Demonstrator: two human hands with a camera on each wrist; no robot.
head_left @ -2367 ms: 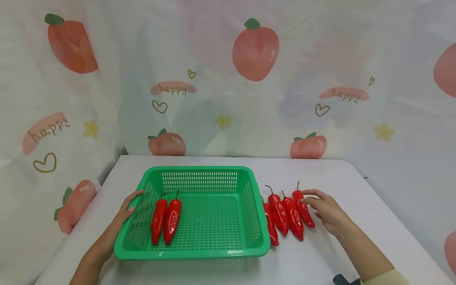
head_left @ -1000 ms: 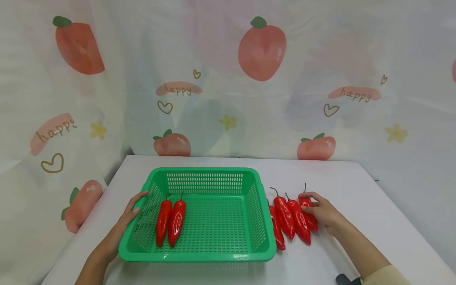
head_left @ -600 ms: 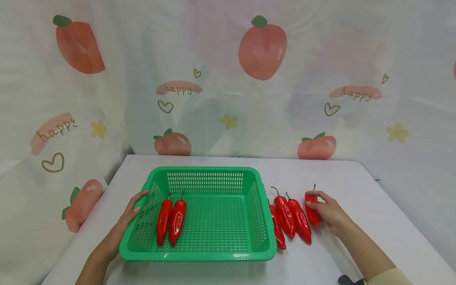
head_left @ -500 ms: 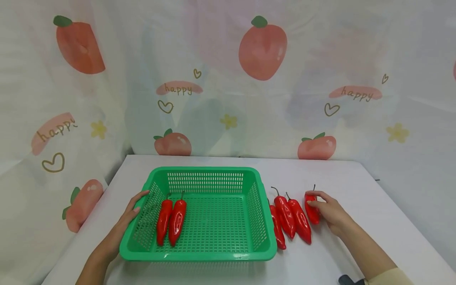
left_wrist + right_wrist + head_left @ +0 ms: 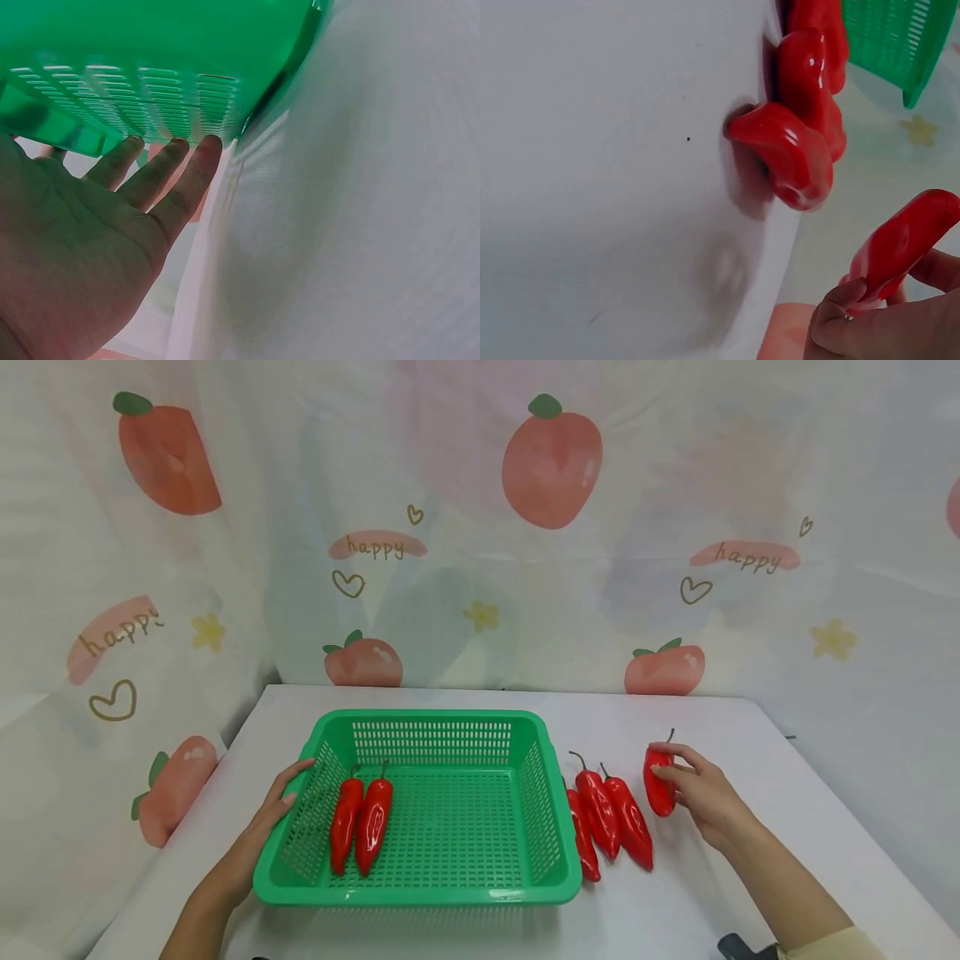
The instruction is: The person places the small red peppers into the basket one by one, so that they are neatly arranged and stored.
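My right hand (image 5: pixel 705 789) pinches a red chili pepper (image 5: pixel 657 783) by its upper part, between thumb and fingers. In the right wrist view this pepper (image 5: pixel 904 244) is off the table, apart from the others. Three red peppers (image 5: pixel 628 822) lie side by side on the table, the leftmost partly hidden by the green basket (image 5: pixel 420 895). Inside the basket, on its left, lie two more red peppers (image 5: pixel 372 827). My left hand (image 5: pixel 251 839) rests against the basket's left side, fingertips at the rim. Its fingers (image 5: pixel 184 196) look nearly straight against the slotted wall in the left wrist view.
A white table (image 5: pixel 705 727) carries everything. Behind it and at the sides hangs a pale cloth (image 5: pixel 465 468) printed with peaches, hearts and flowers. A dark strap (image 5: pixel 742 947) shows near my right cuff at the bottom edge.
My right hand took hold of the rightmost pepper, drew it rightward from the other three and raised it off the table. My left hand and the basket have kept their places.
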